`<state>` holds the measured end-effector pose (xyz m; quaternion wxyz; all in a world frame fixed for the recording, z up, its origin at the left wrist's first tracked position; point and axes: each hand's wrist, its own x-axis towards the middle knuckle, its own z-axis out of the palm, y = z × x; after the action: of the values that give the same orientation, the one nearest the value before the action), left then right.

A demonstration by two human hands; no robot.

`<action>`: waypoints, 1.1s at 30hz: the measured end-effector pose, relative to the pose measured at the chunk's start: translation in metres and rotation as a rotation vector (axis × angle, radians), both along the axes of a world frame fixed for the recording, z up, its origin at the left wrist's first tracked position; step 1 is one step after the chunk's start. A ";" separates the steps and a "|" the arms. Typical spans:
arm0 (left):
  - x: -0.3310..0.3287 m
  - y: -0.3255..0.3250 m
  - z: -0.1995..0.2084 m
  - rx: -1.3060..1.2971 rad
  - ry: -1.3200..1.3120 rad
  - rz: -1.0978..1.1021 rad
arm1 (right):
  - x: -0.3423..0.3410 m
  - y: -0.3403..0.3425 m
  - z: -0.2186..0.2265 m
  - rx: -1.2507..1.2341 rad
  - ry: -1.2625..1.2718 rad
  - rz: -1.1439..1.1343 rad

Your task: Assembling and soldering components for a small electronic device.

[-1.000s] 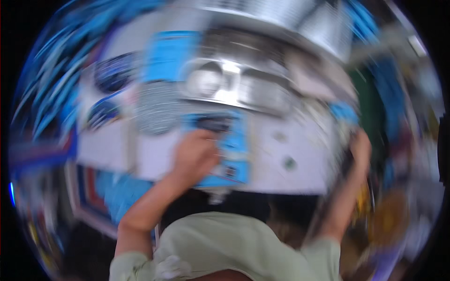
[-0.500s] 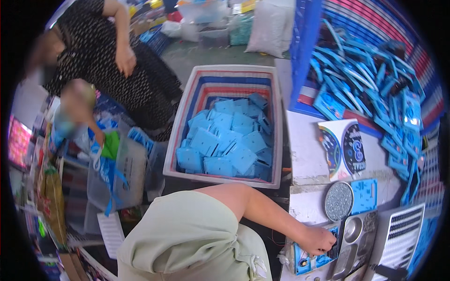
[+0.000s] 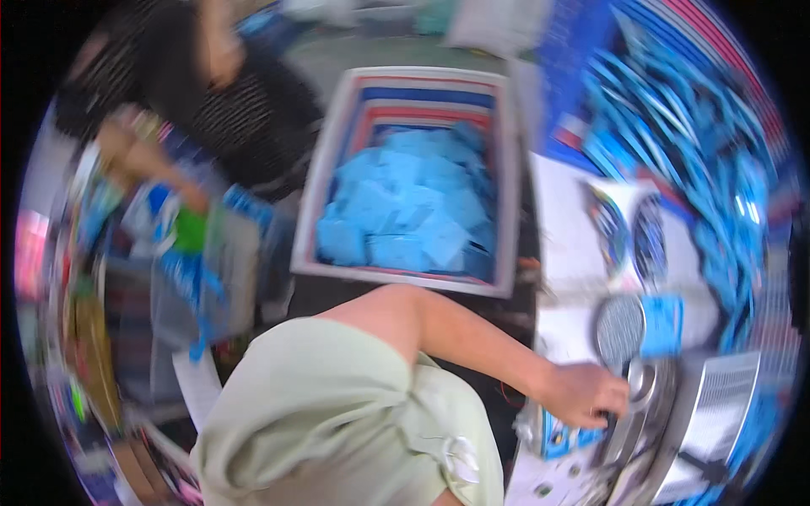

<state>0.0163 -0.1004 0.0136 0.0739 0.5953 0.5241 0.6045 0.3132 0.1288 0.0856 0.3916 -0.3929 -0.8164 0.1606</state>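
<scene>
Right arm outstretched, hand (image 3: 582, 392) palm-down

Flat light-blue square packets (image 3: 412, 221) piled in striped open box (image 3: 508, 177), upper centre. 1 blue rectangular packet (image 3: 661, 325) right of centre. Long blue packets (image 3: 675, 143) heaped upper right. Blur hides label detail.

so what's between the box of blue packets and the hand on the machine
In the head view, the person's own bare forearm crosses the dark gap between the box of blue packets and the hand; which hand it is cannot be told.
</scene>
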 end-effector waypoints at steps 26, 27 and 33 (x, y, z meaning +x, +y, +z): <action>0.027 0.057 0.026 -0.852 -0.576 -0.636 | -0.052 -0.112 -0.053 -0.831 0.249 0.451; 0.028 0.059 0.026 -0.862 -0.575 -0.647 | -0.049 -0.112 -0.053 -0.883 0.288 0.447; 0.040 0.058 0.022 -0.849 -0.496 -0.578 | -0.038 -0.114 -0.058 -1.127 0.465 0.421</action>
<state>0.0563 -0.0428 0.0358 0.5899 0.4729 0.5040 0.4176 0.2749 0.0147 0.0271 0.2520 -0.3246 -0.5604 0.7191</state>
